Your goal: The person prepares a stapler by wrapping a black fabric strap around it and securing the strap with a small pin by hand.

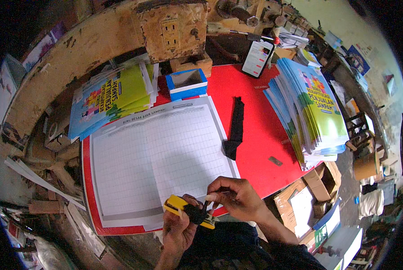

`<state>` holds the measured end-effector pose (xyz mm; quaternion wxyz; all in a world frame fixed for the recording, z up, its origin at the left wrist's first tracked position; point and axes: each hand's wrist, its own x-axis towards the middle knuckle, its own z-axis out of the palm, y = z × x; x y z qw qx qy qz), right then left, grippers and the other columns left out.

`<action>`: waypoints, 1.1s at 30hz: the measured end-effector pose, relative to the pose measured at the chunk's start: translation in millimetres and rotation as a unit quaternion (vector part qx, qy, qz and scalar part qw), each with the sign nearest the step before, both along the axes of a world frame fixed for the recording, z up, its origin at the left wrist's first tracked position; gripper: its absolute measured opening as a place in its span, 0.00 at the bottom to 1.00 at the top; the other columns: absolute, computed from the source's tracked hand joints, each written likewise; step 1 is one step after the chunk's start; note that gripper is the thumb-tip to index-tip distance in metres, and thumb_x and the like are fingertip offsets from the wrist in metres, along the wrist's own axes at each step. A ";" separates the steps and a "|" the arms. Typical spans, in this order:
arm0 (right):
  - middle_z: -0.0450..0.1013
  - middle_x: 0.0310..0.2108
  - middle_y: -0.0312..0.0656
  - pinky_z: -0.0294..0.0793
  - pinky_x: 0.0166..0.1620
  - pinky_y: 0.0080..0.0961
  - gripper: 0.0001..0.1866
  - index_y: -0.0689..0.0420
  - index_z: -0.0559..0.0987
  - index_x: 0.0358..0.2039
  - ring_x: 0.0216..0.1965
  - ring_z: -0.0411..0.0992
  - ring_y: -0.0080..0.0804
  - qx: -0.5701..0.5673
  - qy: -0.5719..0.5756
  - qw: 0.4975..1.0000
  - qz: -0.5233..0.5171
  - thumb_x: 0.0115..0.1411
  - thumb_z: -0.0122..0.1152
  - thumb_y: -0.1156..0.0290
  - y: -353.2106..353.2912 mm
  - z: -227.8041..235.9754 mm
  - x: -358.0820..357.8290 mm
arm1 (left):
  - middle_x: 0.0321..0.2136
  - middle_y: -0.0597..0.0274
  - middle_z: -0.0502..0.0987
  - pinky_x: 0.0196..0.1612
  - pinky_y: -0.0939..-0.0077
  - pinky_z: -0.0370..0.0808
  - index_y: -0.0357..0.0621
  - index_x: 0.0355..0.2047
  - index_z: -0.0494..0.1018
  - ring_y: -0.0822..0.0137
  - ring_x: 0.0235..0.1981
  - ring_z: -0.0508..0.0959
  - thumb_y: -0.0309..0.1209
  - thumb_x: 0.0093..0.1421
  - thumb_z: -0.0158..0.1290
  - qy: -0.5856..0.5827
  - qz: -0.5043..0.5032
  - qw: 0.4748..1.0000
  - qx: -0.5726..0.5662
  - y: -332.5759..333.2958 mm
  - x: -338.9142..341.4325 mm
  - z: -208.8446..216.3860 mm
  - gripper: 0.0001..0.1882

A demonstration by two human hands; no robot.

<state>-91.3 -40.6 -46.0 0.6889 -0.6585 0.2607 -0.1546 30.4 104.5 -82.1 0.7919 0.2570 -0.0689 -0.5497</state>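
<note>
My left hand (180,230) is closed around a small yellow and black object (176,202), its exact kind unclear. It is held in front of my body, over the near edge of the table. My right hand (237,198) comes in from the right with fingers pinched at the object's dark middle; a thin dark piece shows between the fingertips, too small to name. Beyond both hands, printed grid sheets (134,166) lie spread flat on the red tabletop (255,148). A long black tool (236,126) rests to the right of the sheets.
Colourful booklets stand in a left stack (111,94) and a taller right stack (316,103). Between them are a blue-edged open box (187,84) and a propped phone (258,57). A small dark flat piece (275,160) lies on the red surface. Cardboard (320,182) sits below the table's right side.
</note>
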 end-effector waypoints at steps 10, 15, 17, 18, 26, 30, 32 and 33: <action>0.76 0.29 0.38 0.73 0.34 0.16 0.03 0.65 0.76 0.35 0.31 0.74 0.19 0.010 -0.065 0.990 -0.124 0.61 0.61 0.79 13.7 -21.7 6.8 | 0.41 0.61 0.70 0.42 0.87 0.76 0.38 0.49 0.62 0.77 0.41 0.74 0.17 0.62 0.52 0.020 0.051 0.997 0.049 -4.0 -13.2 -3.1 0.17; 0.76 0.30 0.41 0.77 0.36 0.19 0.02 0.66 0.77 0.35 0.32 0.77 0.23 -0.106 -0.063 0.966 -0.228 0.61 0.59 0.82 33.1 -12.1 1.1 | 0.36 0.61 0.72 0.37 0.89 0.77 0.39 0.46 0.64 0.78 0.36 0.76 0.18 0.61 0.54 -0.001 0.094 0.992 0.088 -21.9 -17.1 16.1 0.15; 0.76 0.32 0.44 0.78 0.37 0.20 0.05 0.67 0.77 0.37 0.32 0.77 0.25 -0.138 -0.072 0.959 -0.235 0.60 0.56 0.84 41.4 -26.0 -1.0 | 0.36 0.61 0.74 0.37 0.89 0.77 0.39 0.44 0.66 0.79 0.36 0.76 0.19 0.60 0.57 -0.033 0.117 0.986 0.116 -22.9 -17.8 14.3 0.14; 0.75 0.32 0.44 0.78 0.37 0.21 0.06 0.66 0.77 0.38 0.32 0.77 0.25 -0.177 -0.055 0.956 -0.229 0.60 0.56 0.84 44.4 -27.5 1.3 | 0.36 0.61 0.74 0.37 0.89 0.77 0.39 0.44 0.66 0.79 0.36 0.76 0.19 0.60 0.57 -0.033 0.118 0.985 0.118 -23.1 -17.9 11.8 0.14; 0.75 0.30 0.36 0.66 0.28 0.13 0.09 0.63 0.76 0.44 0.25 0.67 0.14 -0.191 -0.039 0.948 -0.250 0.63 0.54 0.82 64.8 -36.1 4.4 | 0.42 0.51 0.77 0.44 0.79 0.77 0.41 0.39 0.64 0.71 0.44 0.76 0.21 0.57 0.61 -0.180 0.224 0.946 0.150 -28.9 -27.1 0.7 0.16; 0.76 0.29 0.36 0.67 0.30 0.16 0.09 0.63 0.76 0.44 0.26 0.68 0.16 -0.168 -0.009 0.963 -0.212 0.64 0.54 0.80 63.5 -22.7 7.0 | 0.45 0.45 0.76 0.45 0.78 0.77 0.42 0.38 0.62 0.68 0.46 0.76 0.21 0.57 0.61 -0.208 0.213 0.943 0.147 -27.3 -14.7 1.1 0.17; 0.77 0.30 0.37 0.70 0.34 0.19 0.09 0.64 0.76 0.45 0.29 0.71 0.20 -0.161 0.010 0.968 -0.191 0.66 0.52 0.75 61.7 -18.3 6.1 | 0.46 0.44 0.75 0.44 0.78 0.78 0.43 0.37 0.61 0.70 0.45 0.77 0.22 0.59 0.60 -0.321 0.157 0.908 0.219 -21.6 -10.4 -0.3 0.16; 0.77 0.30 0.37 0.70 0.34 0.19 0.09 0.64 0.76 0.45 0.29 0.71 0.20 -0.160 0.010 0.969 -0.189 0.66 0.52 0.75 58.9 -16.6 4.1 | 0.46 0.44 0.75 0.44 0.78 0.78 0.43 0.37 0.61 0.70 0.45 0.77 0.22 0.59 0.60 -0.321 0.158 0.908 0.221 -20.4 -9.1 0.3 0.16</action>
